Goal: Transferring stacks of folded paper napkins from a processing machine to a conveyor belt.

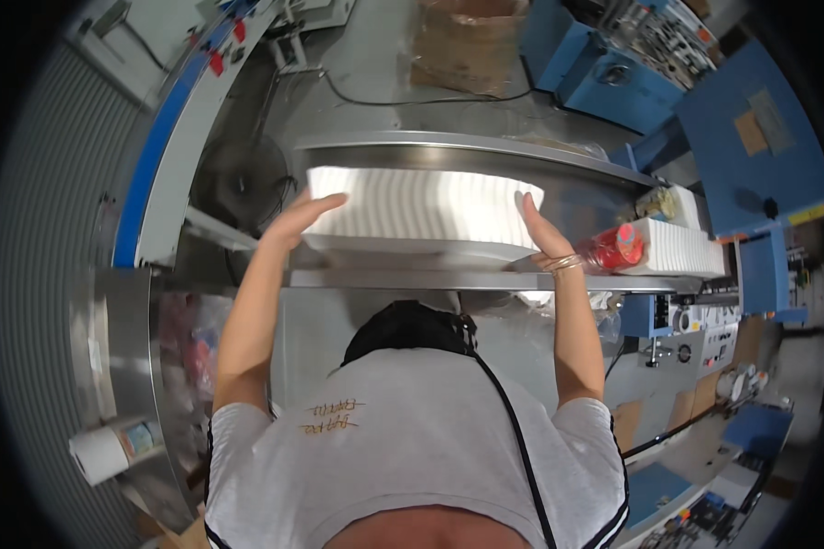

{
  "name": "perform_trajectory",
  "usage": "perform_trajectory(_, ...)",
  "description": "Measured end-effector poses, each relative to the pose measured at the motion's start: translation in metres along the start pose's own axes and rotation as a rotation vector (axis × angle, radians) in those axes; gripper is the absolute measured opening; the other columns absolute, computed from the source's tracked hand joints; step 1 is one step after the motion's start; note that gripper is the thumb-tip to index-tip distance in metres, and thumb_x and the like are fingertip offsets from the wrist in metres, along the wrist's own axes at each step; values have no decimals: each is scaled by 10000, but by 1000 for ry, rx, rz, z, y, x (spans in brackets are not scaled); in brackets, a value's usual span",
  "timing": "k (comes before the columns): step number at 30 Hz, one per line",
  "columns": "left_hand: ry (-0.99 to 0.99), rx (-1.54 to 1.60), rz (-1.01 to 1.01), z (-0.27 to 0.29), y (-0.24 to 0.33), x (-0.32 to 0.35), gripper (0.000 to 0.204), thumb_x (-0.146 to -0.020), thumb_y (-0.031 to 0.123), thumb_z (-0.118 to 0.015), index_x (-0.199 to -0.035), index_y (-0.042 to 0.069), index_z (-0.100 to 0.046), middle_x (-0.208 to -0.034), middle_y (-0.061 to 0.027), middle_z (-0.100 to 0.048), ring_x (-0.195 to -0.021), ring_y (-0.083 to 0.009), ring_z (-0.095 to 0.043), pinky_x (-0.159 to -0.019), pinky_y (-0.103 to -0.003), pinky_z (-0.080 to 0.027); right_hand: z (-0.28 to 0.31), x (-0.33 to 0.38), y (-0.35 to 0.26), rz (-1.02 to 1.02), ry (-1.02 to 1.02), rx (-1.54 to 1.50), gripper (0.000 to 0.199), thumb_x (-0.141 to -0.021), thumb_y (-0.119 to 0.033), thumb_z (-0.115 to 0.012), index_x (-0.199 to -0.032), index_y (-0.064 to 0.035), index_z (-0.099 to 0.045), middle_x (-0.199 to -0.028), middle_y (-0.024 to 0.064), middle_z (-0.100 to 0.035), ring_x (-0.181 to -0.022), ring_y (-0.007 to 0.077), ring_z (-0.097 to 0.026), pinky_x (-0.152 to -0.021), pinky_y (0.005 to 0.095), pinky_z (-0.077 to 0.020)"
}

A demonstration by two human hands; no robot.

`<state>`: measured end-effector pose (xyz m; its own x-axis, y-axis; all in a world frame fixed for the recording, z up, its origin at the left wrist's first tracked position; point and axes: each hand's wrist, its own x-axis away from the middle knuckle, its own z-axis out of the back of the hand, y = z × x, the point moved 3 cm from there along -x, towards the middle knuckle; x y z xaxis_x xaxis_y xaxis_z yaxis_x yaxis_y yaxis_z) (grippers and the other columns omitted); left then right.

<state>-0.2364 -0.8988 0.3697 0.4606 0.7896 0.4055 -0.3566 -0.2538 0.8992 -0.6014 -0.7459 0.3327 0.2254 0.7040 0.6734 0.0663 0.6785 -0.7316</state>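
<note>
Between my two hands is a long white stack (421,206) of thin pieces packed side by side, with a ribbed top. It lies across a metal trough; whether it rests on the bottom or is lifted cannot be made out. My left hand (304,220) presses its left end, thumb over the near top edge. At the opposite end, my right hand (547,236) is braced with the thumb up along the corner; its other fingers are mostly hidden. Close to my right wrist lies a clear plastic bottle (613,249) with red contents and a red cap.
The trough's raised metal rim (384,279) runs across in front of me. A second white ribbed stack (677,249) sits beyond the bottle. A blue-edged machine (169,137) stands left, blue machinery (613,73) far right, and a cardboard box (467,46) at the back. A paper roll (101,455) is lower left.
</note>
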Motion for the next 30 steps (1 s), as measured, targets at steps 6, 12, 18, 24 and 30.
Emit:
perform_trajectory(6,-68,151,26,1,-17,2,931,-749,432,-701,-1420,14,-210,-1436,-144,-314,-1334,-261,-274,-1079,-364,-192,10,7,2,58,-111,-111,871,-842,-700,-380,-1420,-55,-291,-1460,95,-305,-1346,229,-259,-1042,329,-255)
perform_trajectory(12,-105,207,60,-3,-16,2,675,-825,350,-674,-1343,28,-384,-1289,-75,-493,-1163,-177,-481,-980,-281,-359,9,-6,11,230,15,-26,676,-893,-471,-538,-1335,23,-402,-1355,113,-454,-1272,209,-400,-1059,335,-288)
perform_trajectory(18,-63,335,-105,-29,-9,-4,805,-693,268,-801,-1332,11,-384,-1275,-108,-499,-1178,-193,-464,-1001,-300,-362,-26,0,6,246,-38,-122,681,-803,-212,-688,-1365,-13,-359,-1348,70,-442,-1222,216,-418,-1023,332,-317)
perform_trajectory(24,162,315,-205,-13,-14,27,867,-647,194,-819,-1349,3,-348,-1254,-127,-510,-1150,-204,-475,-990,-313,-371,-49,7,-13,427,-177,-207,664,-806,-156,-672,-1361,14,-349,-1347,93,-439,-1225,230,-426,-1017,350,-331)
perform_trajectory(30,369,447,-252,65,-6,99,828,-698,151,-793,-1327,-68,-301,-1171,-145,-561,-1021,-168,-567,-879,-304,-475,-128,31,-95,551,-290,-92,612,-814,-131,-656,-1329,39,-372,-1290,114,-483,-1167,231,-474,-971,337,-376)
